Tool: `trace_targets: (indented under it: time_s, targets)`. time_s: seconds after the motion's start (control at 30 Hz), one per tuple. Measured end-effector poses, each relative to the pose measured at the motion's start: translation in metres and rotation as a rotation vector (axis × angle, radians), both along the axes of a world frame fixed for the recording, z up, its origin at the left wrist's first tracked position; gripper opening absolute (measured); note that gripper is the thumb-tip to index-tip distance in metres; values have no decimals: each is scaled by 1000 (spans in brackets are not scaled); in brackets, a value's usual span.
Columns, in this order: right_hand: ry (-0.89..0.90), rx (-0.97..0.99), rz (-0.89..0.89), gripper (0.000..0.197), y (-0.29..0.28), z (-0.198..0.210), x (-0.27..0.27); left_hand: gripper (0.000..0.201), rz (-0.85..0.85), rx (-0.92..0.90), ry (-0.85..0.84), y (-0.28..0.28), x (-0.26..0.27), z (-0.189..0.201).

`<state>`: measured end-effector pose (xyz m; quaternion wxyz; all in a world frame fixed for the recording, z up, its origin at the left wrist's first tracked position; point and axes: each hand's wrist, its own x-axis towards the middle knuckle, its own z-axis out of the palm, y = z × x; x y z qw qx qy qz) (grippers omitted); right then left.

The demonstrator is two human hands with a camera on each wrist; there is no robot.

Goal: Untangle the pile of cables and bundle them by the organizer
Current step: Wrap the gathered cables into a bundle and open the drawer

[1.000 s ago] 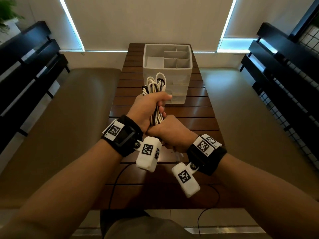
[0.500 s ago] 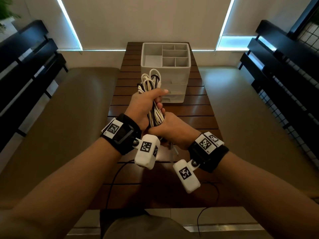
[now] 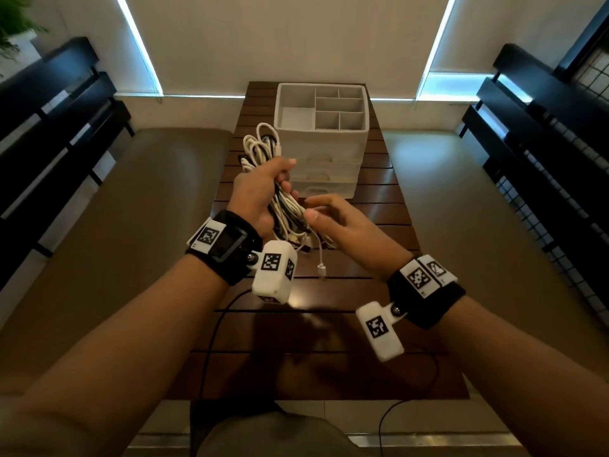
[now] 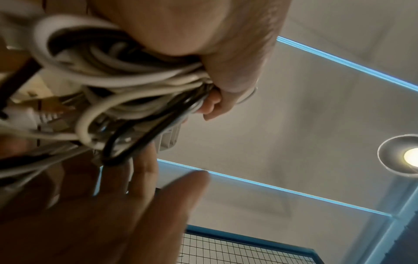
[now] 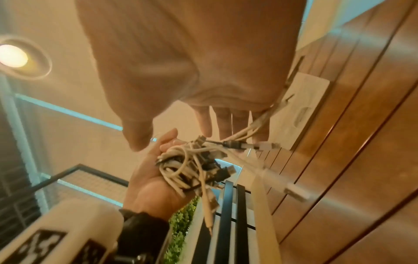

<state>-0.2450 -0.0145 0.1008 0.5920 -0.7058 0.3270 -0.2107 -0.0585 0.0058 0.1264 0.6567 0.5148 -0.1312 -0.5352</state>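
A bundle of white and black cables (image 3: 263, 150) stands upright in my left hand (image 3: 285, 176), which grips it round the middle above the table. The left wrist view shows the cables (image 4: 135, 85) bunched under that hand's curled fingers (image 4: 214, 100). My right hand (image 3: 309, 210) hovers just right of the bundle's lower end, fingers loosely spread, holding nothing. In the right wrist view its fingers (image 5: 226, 125) are straight, with loose strands (image 5: 187, 167) beyond them. One white plug end (image 3: 321, 270) dangles below. The white organizer (image 3: 323, 140), with open compartments on top and drawers below, stands behind the bundle.
A slatted wooden table (image 3: 379, 225) runs away from me, with a padded bench on the left (image 3: 115, 225) and on the right (image 3: 494, 225). Black slatted backrests line both sides. A thin black wire (image 3: 211, 341) hangs over the table's near part.
My right hand has let go of the bundle's lower end, opened and drawn to the right. The left hand still grips the bundle, and a white plug end now hangs free.
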Motion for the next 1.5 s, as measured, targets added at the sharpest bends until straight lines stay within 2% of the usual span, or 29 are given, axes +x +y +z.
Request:
trace_targets:
  time_s: [0.07,0.17,0.23,0.43,0.53,0.67,0.73,0.8,0.87,0.9,0.97,1.13,1.23,1.3,1.37,1.5]
  targets:
    - [16,-51,41,50,2,-4,-4,38,3,8,-3,-1,2,-4]
    - [140,-89,140,72,5,-12,-2,39,-14,8,41,0,2,-8]
    - [128,-85,145,77,8,-20,6,41,-31,-12,81,2,-2,-6]
    - [-119,52,38,45,19,-19,28,46,-65,-94,197,9,-9,5]
    - [-132,14,11,34,21,-20,34,46,-72,-110,201,11,-10,8]
    - [-107,-12,-26,8,24,-22,37,43,-93,-136,163,11,-10,14]
    - [-131,-35,-40,12,26,-19,38,42,-100,-144,127,9,-10,16]
    - [-114,-37,0,33,23,-16,34,42,-114,-149,97,8,-7,17]
    - [-5,-23,68,49,18,-14,24,45,-134,-153,85,8,-1,18]
    - [53,-37,88,47,15,-15,19,47,-138,-154,80,9,3,19]
    - [99,-41,88,31,15,-18,10,47,-136,-158,70,12,9,22]
    - [48,215,131,21,27,-18,8,45,-146,-159,63,14,12,19]
    - [175,132,208,11,22,-14,-2,46,-175,-141,-9,15,16,17]
    - [320,-56,289,8,14,-4,-9,45,-217,-118,-70,18,19,14]
    - [533,-316,418,11,6,11,-14,42,-266,-84,-141,21,19,10]
    - [986,-619,602,21,0,37,-10,30,-387,-17,-366,25,7,4]
